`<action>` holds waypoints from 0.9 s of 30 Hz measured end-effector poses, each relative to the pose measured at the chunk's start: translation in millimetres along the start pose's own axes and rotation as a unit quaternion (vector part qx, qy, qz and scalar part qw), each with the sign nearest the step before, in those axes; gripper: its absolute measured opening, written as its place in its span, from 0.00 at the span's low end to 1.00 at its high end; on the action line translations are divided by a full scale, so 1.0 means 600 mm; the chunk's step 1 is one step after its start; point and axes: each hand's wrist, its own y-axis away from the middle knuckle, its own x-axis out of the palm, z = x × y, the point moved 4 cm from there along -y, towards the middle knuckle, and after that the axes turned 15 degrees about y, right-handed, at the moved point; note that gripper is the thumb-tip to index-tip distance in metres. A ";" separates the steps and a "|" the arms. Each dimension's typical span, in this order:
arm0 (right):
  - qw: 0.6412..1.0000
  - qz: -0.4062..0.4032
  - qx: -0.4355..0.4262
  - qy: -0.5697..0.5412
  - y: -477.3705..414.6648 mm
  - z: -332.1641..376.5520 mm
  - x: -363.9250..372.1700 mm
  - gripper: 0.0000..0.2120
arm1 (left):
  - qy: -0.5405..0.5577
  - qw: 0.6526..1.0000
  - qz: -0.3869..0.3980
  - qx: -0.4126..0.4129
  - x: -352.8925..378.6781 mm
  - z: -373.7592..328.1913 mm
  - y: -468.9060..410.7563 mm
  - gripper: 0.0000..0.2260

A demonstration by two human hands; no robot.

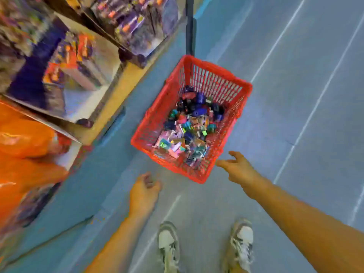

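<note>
Two hands hold nothing at this moment: the right hand point(238, 170) is stretched forward with its fingers spread, the fingertips just beside the near right corner of the red basket point(213, 83) and, as far as I can see, not touching it. The left hand point(144, 191) hangs with loosely curled fingers near the basket's near left edge, apart from it. I think the risk is a one-sided grip. If only the right hand takes that corner, the basket may tip and its loose goods may slide to one side or fall out; no handle is visible. The basket stands on the blue-grey floor point(275, 115), near the foot of the shelves point(65, 71). Inside it, many small colourful packets point(189, 131) lie in a loose heap that covers the bottom, darker pieces toward the far wall; what they are, I cannot tell. The shelves carry blurred boxes.
</note>
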 end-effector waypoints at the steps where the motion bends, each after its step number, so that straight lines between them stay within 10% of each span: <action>1: 0.999 -0.003 0.007 -0.044 -0.032 -0.010 0.027 0.19 | 0.013 1.000 -0.005 0.001 0.019 0.018 -0.034 0.23; 7: 0.961 -0.093 0.061 -0.255 -0.219 -0.088 0.128 0.22 | 0.121 0.992 0.025 0.026 0.100 0.056 -0.170 0.03; 10: 0.971 -0.138 0.041 -0.191 -0.251 -0.098 0.135 0.10 | 0.165 0.986 0.015 -0.017 0.109 0.058 -0.198 0.06; 13: 0.973 -0.117 0.039 -0.196 -0.237 -0.100 0.104 0.18 | 0.218 0.975 -0.037 -0.032 0.090 0.041 -0.200 0.17; 27: 0.993 -0.045 0.061 -0.086 0.172 -0.082 -0.348 0.12 | -0.047 0.976 0.155 -0.146 0.159 -0.313 0.088 0.12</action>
